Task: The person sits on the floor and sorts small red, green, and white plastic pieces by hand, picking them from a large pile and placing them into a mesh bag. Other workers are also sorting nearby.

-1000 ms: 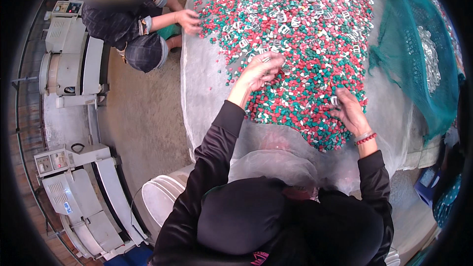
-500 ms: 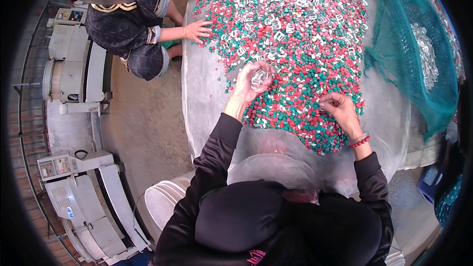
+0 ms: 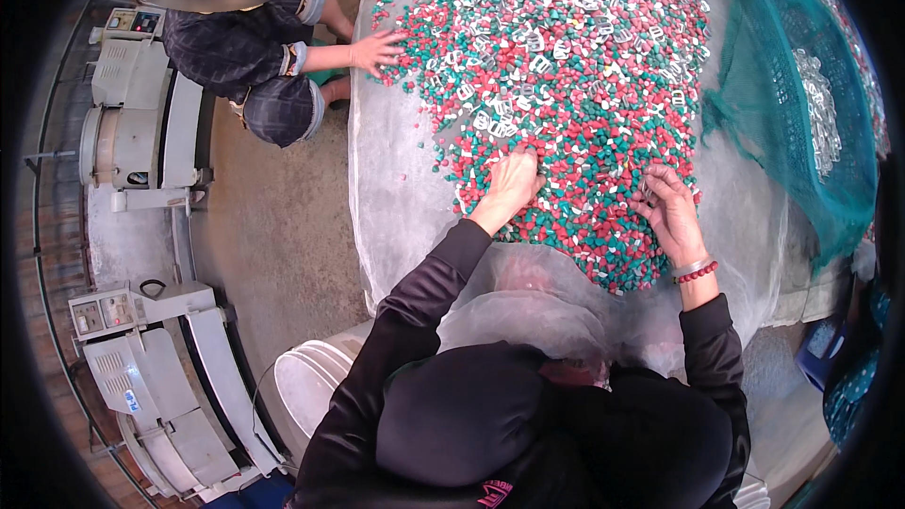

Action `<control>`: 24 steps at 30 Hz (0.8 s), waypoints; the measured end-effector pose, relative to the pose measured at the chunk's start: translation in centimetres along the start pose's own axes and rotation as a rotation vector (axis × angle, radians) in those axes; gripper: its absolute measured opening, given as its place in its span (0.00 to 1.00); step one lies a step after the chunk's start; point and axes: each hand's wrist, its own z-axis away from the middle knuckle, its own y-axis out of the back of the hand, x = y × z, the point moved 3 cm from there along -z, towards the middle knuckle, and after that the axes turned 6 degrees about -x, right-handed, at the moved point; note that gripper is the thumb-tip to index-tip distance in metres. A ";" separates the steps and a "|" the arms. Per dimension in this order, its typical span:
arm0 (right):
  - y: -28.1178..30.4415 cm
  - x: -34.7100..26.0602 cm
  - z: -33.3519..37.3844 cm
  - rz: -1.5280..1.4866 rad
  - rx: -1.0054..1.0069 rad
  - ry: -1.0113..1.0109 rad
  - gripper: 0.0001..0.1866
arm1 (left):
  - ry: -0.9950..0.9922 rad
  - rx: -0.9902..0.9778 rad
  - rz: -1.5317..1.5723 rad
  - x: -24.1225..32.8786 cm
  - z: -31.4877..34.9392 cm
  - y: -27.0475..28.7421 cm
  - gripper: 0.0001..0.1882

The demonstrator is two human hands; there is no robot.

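Buckles [image 3: 483, 121]: clear slotted frames on the chips [image 3: 603, 236], a cluster just beyond my left hand [image 3: 512, 181]; they look light, stiff, probably slick.
Hold: I judge a side bar best, pinched between thumb and forefinger.
Chips: small red, green and white pieces, hard-looking, likely to slide under my fingers.
Left hand: back up on the chips, fingers bent under; I cannot tell whether they close on anything.
Right hand [image 3: 672, 212]: over the chips' right side, thumb and fingertips near each other; whether they pinch something, I cannot tell.
Sheet [image 3: 391, 179]: pale, under the chips.
Basket [image 3: 853, 123]: blue, to my right, clear pieces [image 3: 818, 118] inside.
Co-worker's hand [image 3: 377, 52]: at the chips' left edge.
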 end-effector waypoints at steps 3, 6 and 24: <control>-0.9 0.2 -0.1 0.019 -0.054 -0.007 0.06 | 0.117 -0.074 0.221 -0.5 -0.7 -0.2 0.18; -1.6 0.5 0.1 0.012 -0.047 -0.027 0.05 | 0.198 -0.076 0.333 -0.7 -1.2 -0.6 0.18; -1.8 2.3 0.6 -0.135 -0.102 -0.137 0.04 | -0.066 0.102 0.151 1.0 0.3 0.3 0.16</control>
